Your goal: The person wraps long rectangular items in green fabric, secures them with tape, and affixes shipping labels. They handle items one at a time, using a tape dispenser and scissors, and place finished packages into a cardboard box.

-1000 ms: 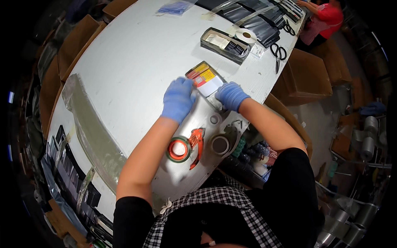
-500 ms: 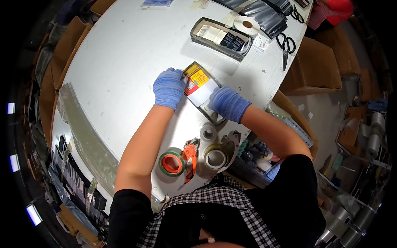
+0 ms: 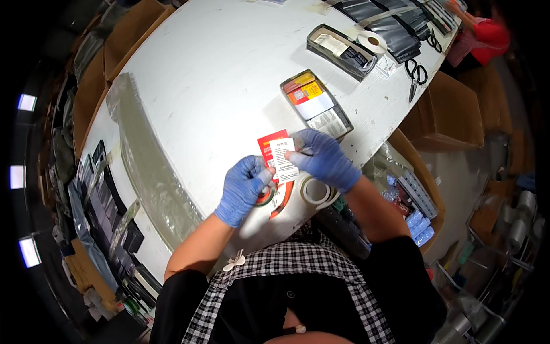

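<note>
My left hand (image 3: 245, 188), in a blue glove, pinches a red card (image 3: 266, 147) by its lower part. A small white printed card (image 3: 283, 160) overlaps the red one. My gloved right hand (image 3: 327, 159) grips the white card with its thumb on top. Just beyond my right hand sits an open box (image 3: 333, 98) with yellow, red and white cards in compartments. Below the cards lies an orange tape dispenser (image 3: 282, 203), partly covered by my left hand. A tape roll (image 3: 306, 191) sits beside it, under my right wrist.
Farther off stand a second open box (image 3: 332, 62) of labels, a label roll (image 3: 366, 38) and black scissors (image 3: 413, 86). Clear plastic film (image 3: 146, 152) runs along the table's left. Cardboard boxes (image 3: 450, 109) flank the right edge. Another person in red (image 3: 490, 43) is at far right.
My hands have left the card box and come nearer to me, now with a red card and a white card. In view, the box and table items sit farther up and right.
</note>
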